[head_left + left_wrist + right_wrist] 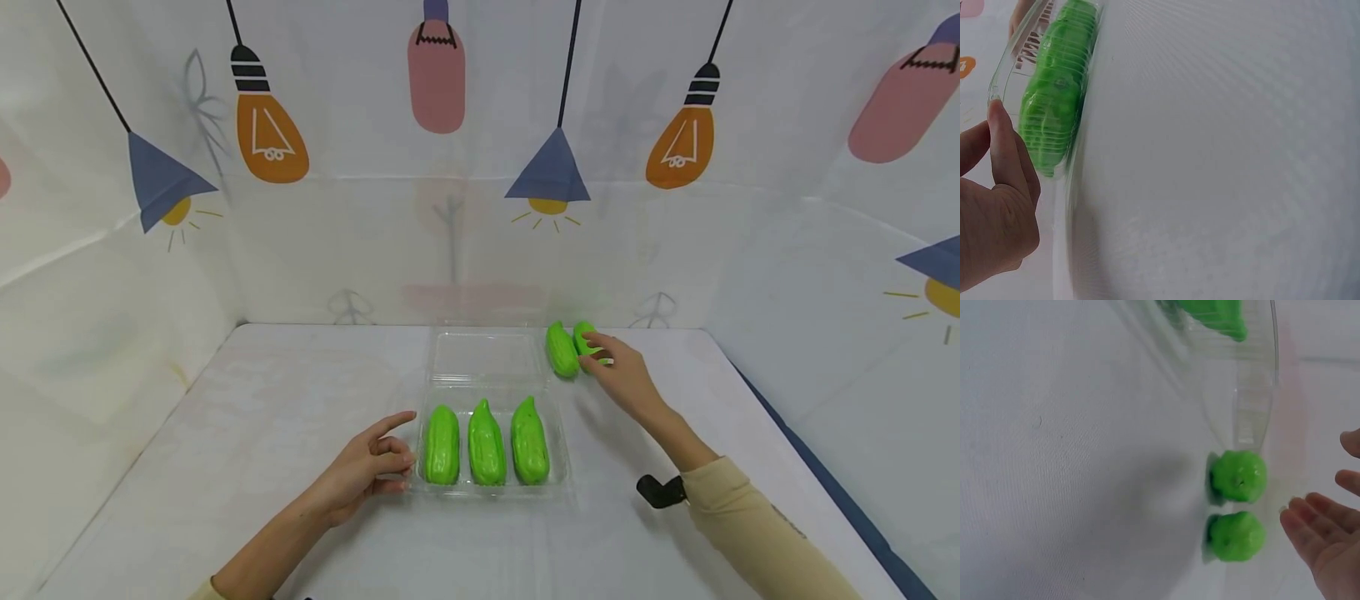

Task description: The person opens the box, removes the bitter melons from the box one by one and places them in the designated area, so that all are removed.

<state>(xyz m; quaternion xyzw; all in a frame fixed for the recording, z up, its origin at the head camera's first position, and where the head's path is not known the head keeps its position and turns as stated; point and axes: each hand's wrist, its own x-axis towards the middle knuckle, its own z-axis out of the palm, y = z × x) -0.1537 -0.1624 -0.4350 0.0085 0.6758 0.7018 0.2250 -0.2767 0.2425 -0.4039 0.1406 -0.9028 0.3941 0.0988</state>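
A clear plastic box [491, 493] stands on the table with its lid [487, 357] laid back behind it. Three long, ridged, bright green vegetables lie in it side by side: one on the left [442, 446], one in the middle [487, 446], one on the right [530, 443]. My left hand [367, 467] is at the box's left side, a fingertip touching the rim in the left wrist view. Behind the box's right corner lie two more green vegetables, a nearer one [1239, 476] and an outer one [1237, 536]. My right hand [618, 375] reaches over the outer one, fingers apart, nothing held.
A white cloth covers the table [300, 375]. White curtains [360, 233] printed with lamps and bulbs hang at the back and both sides. A black device [662, 492] sits at the right wrist, by the beige sleeve [757, 525].
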